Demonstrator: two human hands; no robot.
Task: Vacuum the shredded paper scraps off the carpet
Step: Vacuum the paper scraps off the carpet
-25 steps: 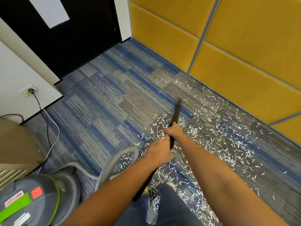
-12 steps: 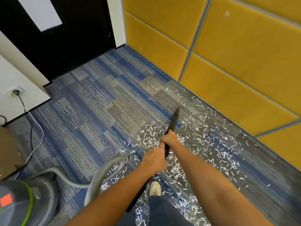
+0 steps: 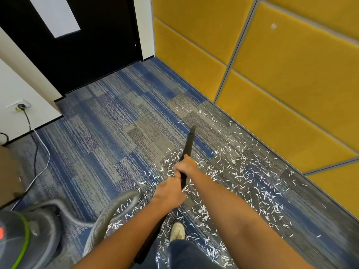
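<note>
White shredded paper scraps [image 3: 242, 171] lie scattered over the blue and grey carpet [image 3: 108, 136], thickest on the right beside the yellow wall. A black vacuum wand [image 3: 189, 142] points away from me, its tip low near the far scraps. My right hand [image 3: 184, 166] grips the wand farther up. My left hand [image 3: 170, 193] grips it just behind. A grey ribbed hose [image 3: 108, 216] curves from the wand back to the grey vacuum canister [image 3: 25, 239] at lower left.
Yellow padded wall panels [image 3: 272, 84] run along the right. A black door [image 3: 93, 45] closes the far end. A wall socket [image 3: 20, 106] on the left feeds cables [image 3: 41, 158] trailing over the carpet. My shoe [image 3: 177, 231] stands among scraps.
The view has shifted, so the canister and socket sit differently in frame. The wand tip has pushed a little farther out over the carpet; both hands keep their grip.
</note>
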